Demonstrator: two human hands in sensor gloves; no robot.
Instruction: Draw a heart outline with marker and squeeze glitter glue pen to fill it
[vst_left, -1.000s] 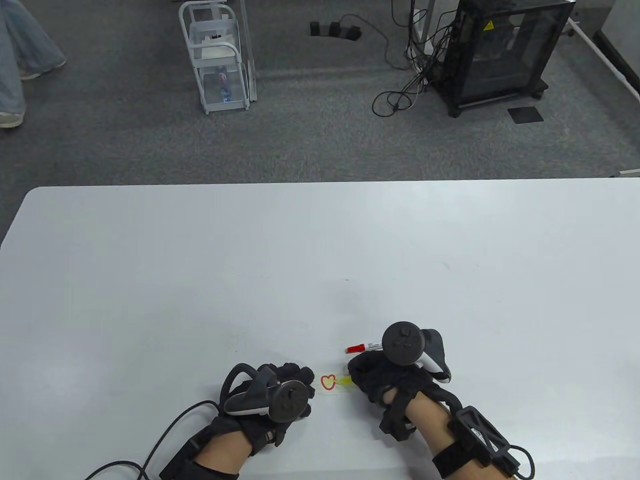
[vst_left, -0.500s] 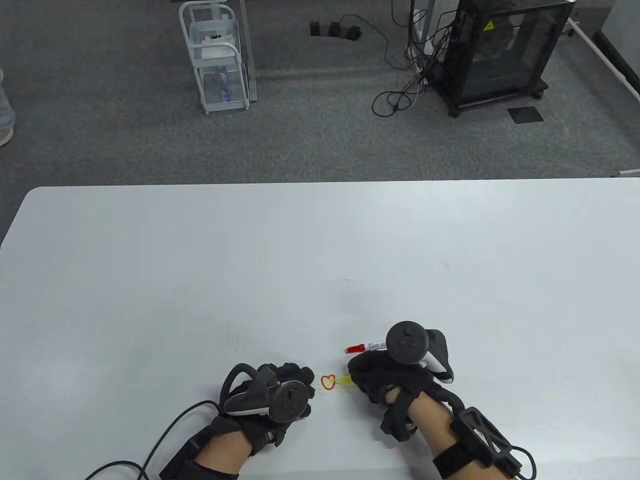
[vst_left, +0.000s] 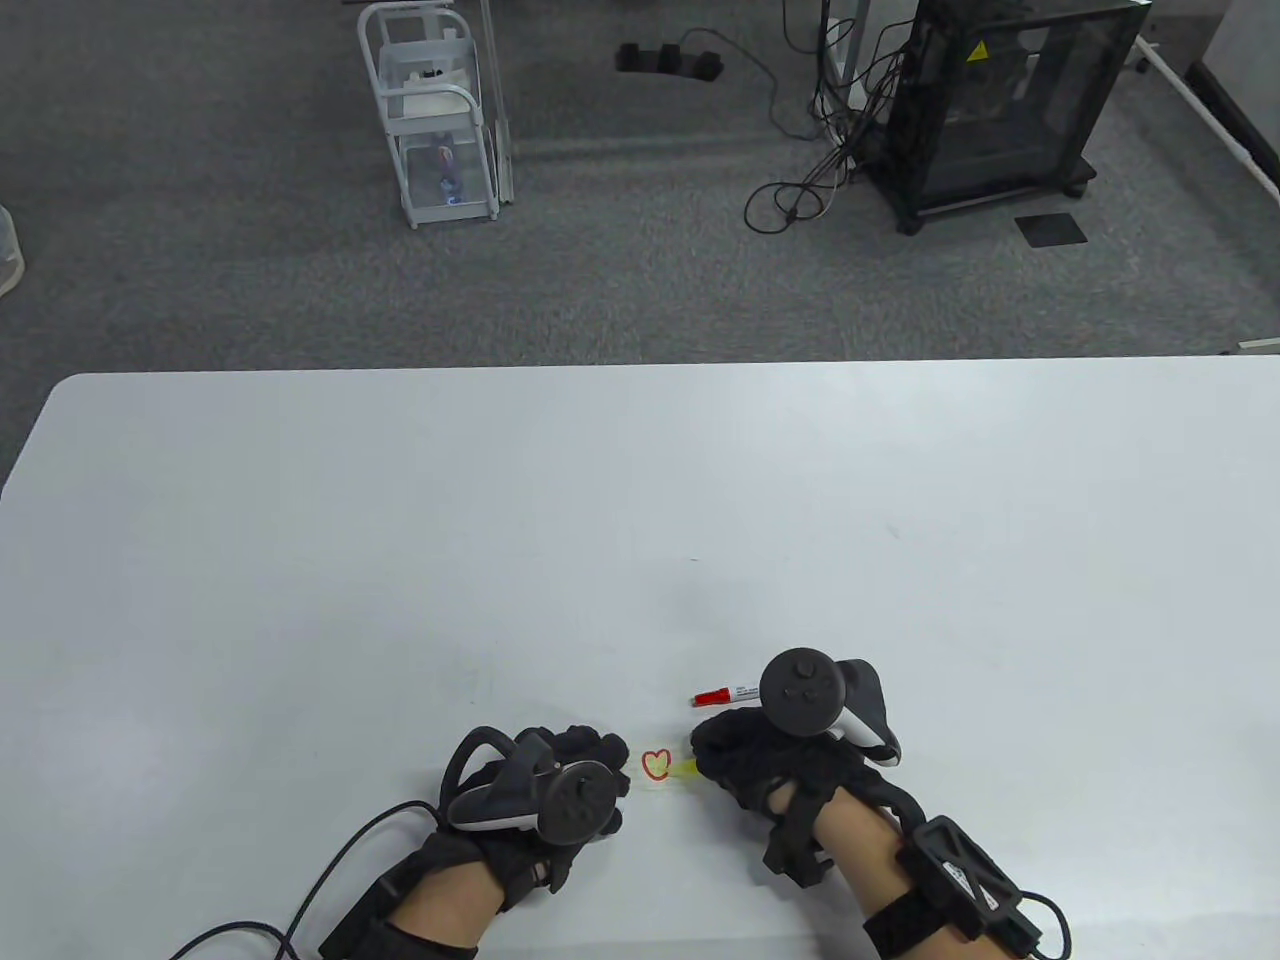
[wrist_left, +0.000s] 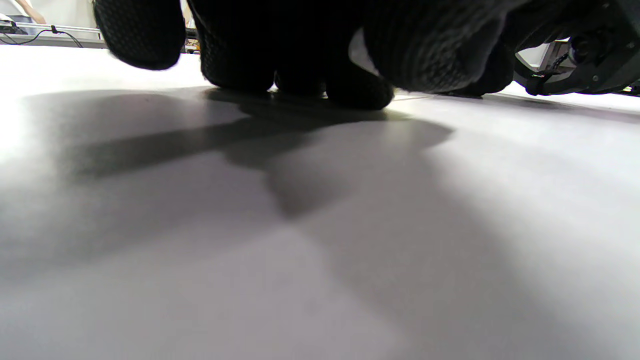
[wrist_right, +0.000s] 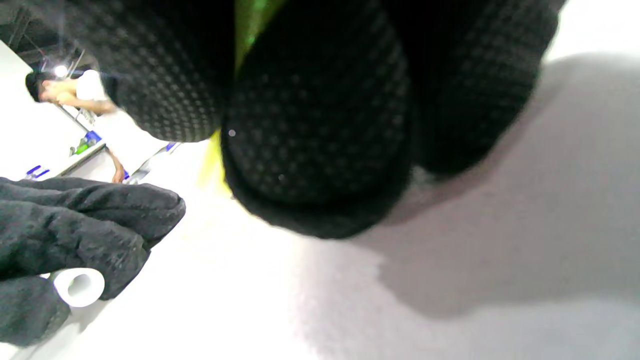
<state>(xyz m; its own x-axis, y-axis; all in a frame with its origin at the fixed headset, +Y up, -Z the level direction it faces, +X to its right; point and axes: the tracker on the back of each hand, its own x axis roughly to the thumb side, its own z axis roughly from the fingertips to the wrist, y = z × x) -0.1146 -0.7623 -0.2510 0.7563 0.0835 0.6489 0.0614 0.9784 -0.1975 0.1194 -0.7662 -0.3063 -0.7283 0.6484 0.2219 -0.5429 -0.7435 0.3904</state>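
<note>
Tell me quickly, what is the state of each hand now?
Left hand: fingers curled, resting on the table; a white tube end shows in its fist.
Right hand: grips the glitter pen, tip at the heart.

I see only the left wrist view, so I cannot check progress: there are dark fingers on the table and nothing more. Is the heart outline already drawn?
Observer: Yes. The table view shows a red heart outline on the table, between the left hand and the right hand.
Operator: What does the right hand do?
Observer: It grips a yellow-green glitter glue pen, and the tip points at the heart's right side.
Operator: And where is the marker?
Observer: The red marker lies on the table just beyond the right hand. No hand holds it.
</note>
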